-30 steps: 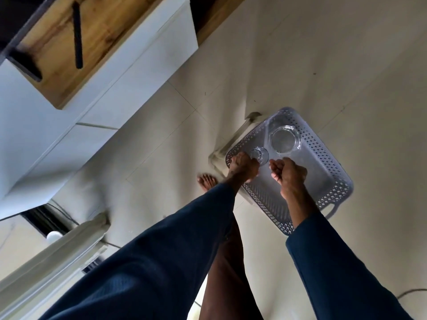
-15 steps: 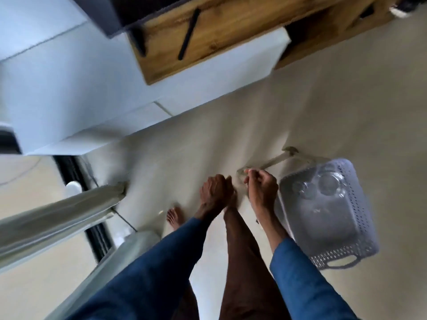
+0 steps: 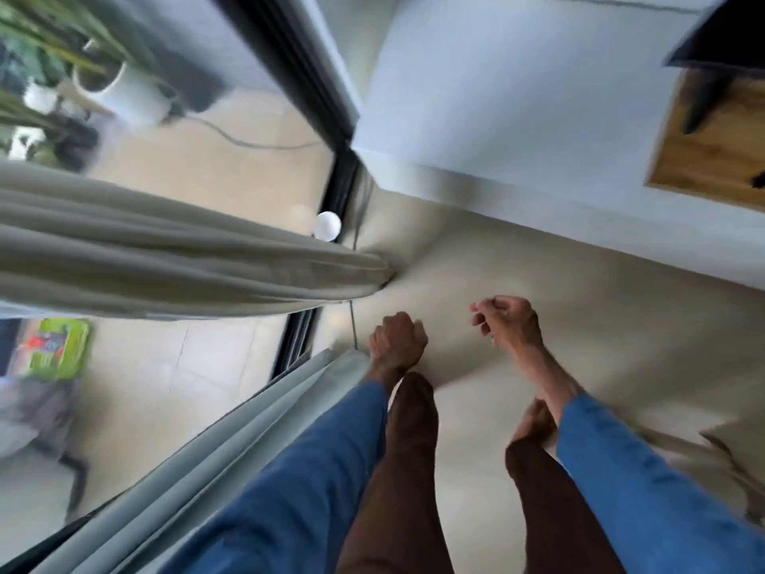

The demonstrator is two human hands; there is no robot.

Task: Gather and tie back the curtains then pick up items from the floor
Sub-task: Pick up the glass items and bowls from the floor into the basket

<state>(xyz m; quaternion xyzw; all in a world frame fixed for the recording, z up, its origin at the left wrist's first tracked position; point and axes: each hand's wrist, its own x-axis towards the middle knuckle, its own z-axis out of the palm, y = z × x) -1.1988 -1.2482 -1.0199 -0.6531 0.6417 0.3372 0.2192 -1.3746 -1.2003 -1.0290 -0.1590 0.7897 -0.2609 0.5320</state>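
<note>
My left hand (image 3: pixel 397 340), balled in an empty fist, hovers just beside the pale pleated fabric curtain (image 3: pixel 248 441), and my right hand (image 3: pixel 508 321), loosely curled around what I cannot tell, is raised near it, seemingly so both can gather that cloth.

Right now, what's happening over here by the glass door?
A person in blue sleeves stands by the black-framed glass door, looking down. The left hand is fisted beside the pale grey pleated curtain, the right hand loosely curled over the beige floor; neither visibly holds anything. A gathered beige fabric curtain hangs further left.
</note>
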